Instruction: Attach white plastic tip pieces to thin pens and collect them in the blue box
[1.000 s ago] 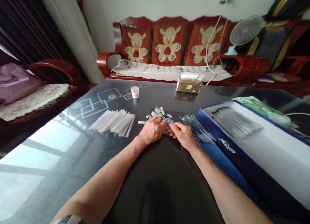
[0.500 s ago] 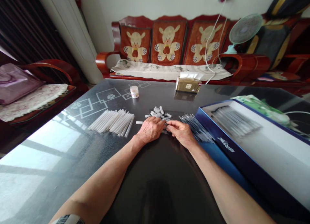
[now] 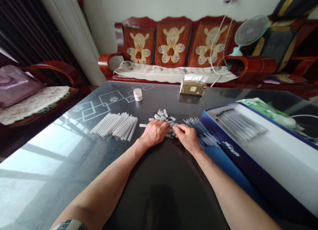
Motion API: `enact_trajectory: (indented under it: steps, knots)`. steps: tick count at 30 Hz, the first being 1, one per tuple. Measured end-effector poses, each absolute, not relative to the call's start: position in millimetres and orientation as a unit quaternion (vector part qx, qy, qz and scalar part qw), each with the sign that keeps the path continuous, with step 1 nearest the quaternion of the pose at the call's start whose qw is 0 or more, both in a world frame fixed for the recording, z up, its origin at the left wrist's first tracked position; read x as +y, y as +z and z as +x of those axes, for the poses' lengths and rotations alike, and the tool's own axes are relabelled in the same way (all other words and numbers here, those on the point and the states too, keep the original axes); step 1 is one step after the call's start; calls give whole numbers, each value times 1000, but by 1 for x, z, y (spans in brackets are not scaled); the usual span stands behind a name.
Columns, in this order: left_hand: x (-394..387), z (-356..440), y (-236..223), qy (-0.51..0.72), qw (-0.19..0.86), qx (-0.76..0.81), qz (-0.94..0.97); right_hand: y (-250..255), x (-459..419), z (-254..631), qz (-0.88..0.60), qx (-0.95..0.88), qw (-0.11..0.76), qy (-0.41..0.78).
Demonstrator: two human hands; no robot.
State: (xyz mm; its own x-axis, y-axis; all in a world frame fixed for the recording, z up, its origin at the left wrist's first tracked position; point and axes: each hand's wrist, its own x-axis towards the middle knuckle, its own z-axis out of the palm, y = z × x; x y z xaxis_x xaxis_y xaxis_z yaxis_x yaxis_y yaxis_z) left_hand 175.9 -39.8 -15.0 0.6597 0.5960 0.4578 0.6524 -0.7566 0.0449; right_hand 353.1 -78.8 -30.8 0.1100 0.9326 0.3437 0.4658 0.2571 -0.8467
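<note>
Pile: small white pieces [image 3: 162, 116] heaped loosely on the counter [image 3: 164, 190], just past both hands.

Left hand: [image 3: 154, 134] lies flat and palm down with its fingers together, touching the near edge of the pile. A white stick [image 3: 142, 125] pokes out to the left from under it.

Right hand: [image 3: 187, 137] is curled, its fingertips [image 3: 174, 128] pressed down at the pile's near right edge, right beside the left hand. Whether they pinch a piece is too small to tell.

Right of the hands: a fan of thin dark-tipped sticks [image 3: 200, 132] lies just beside the right hand, against a long blue box [image 3: 223, 147] holding more sticks.

Left of the hands: a bundle of white sticks [image 3: 114, 126] lies near the left hand.

Farther back: a small jar [image 3: 137, 94] and a gold packet [image 3: 193, 88] stand on the counter, before a red wooden sofa [image 3: 171, 41].
</note>
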Motion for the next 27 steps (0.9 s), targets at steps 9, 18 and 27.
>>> enact_trajectory:
  steps: [9,18,27]
  knots:
    - [-39,176,-17,-228,54,-340,-911,-38,-76,354,-514,-619,516,293]
    - [-39,176,-17,-230,55,-342,-909,-32,-81,351,-544,-677,474,142]
    - [-39,176,-16,-236,52,-336,-910,-39,-79,353,-515,-665,504,195]
